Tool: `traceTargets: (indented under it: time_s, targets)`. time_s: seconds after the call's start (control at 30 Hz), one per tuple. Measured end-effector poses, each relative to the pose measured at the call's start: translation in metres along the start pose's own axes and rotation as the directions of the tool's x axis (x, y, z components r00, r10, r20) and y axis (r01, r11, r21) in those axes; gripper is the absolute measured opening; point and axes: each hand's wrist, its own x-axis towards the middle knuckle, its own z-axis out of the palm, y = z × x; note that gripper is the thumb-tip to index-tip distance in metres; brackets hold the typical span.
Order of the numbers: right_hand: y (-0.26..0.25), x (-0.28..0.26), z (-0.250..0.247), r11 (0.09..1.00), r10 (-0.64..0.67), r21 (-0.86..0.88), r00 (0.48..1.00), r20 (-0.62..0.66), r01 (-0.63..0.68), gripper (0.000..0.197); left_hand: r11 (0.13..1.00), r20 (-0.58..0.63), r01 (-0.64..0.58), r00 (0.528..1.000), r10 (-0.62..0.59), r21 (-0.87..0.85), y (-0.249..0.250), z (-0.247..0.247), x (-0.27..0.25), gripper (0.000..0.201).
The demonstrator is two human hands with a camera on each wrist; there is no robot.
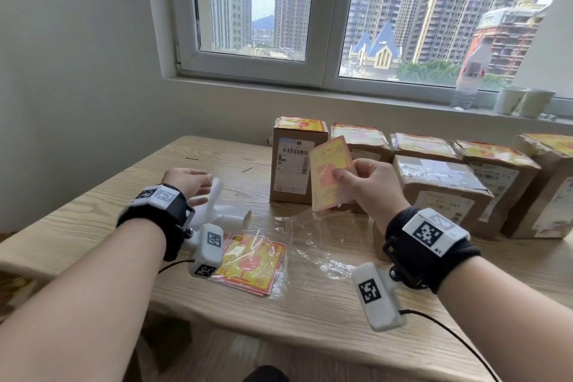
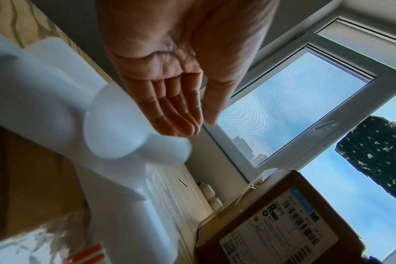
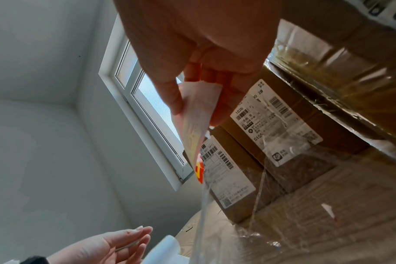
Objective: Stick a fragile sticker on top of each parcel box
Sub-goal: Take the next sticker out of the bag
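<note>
A wooden tabletop runs below a window looking onto tower blocks. A row of parcel boxes stands from twelve to two o'clock, most already topped in red and yellow. The right hand pinches a fragile sticker between thumb and fingers, upright and off the wood, likely so its glue touches nothing. The left hand hovers at ten o'clock, relaxed and holding nothing, over white backing paper. Spare stickers lie at six o'clock within reach.

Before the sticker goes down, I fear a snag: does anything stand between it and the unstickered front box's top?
Nothing visible does. The right hand holds the sticker in open air left of the box.
</note>
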Motion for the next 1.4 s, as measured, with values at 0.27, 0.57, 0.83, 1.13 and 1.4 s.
traceTargets:
  time_s: [0.27,0.57,0.83,1.13,1.4]
  targets:
    - [0.0,-0.002,-0.003,1.0,0.006,-0.004,1.0,0.005,-0.006,0.015,1.0,0.04,0.002,0.999,-0.003,0.023,0.005,0.001,-0.009,0.008]
    - [-0.014,-0.006,-0.007,1.0,-0.004,0.021,1.0,0.006,0.004,0.009,0.998,0.111,-0.054,0.992,0.051,0.019,0.029,0.019,-0.035,0.013]
    - [-0.038,-0.016,-0.02,0.994,-0.107,-0.006,0.994,-0.025,0.107,0.018,0.99,0.303,-0.14,0.944,0.128,0.02,0.071,0.057,-0.08,0.014]
    - [-0.052,-0.032,-0.037,0.868,-0.384,-0.341,0.923,0.004,0.362,0.013,0.965,0.473,-0.199,0.876,0.097,0.17,0.105,0.087,-0.136,0.059]
    - [-0.052,-0.048,-0.049,0.741,-0.486,-0.508,0.873,0.045,0.439,0.011,0.969,0.49,-0.21,0.863,0.12,0.133,0.109,0.092,-0.156,0.013]
